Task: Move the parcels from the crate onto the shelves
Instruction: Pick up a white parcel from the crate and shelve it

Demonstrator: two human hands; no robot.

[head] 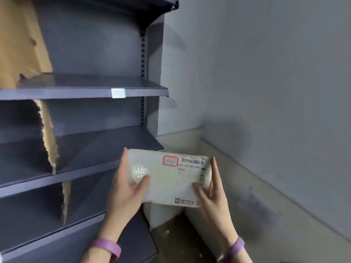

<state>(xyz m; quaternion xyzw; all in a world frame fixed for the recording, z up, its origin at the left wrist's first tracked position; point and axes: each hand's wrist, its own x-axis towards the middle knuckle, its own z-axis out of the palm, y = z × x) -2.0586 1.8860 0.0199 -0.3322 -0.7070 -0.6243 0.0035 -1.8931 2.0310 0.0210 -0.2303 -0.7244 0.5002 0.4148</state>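
Shelving unit: dark grey metal shelves (85, 82), left of view, carrying torn brown cardboard (19, 44) standing upright toward the far left on 3 levels, and 1 white label (118, 93) on a shelf's front edge. Parcel (171, 179): 1 white padded mailer with barcode and red-framed sticker, held in the air before the right end of the shelves, printed side up. Left hand (126, 188) grips its left edge, thumb across the face; right hand (210, 192) grips its right edge likewise.
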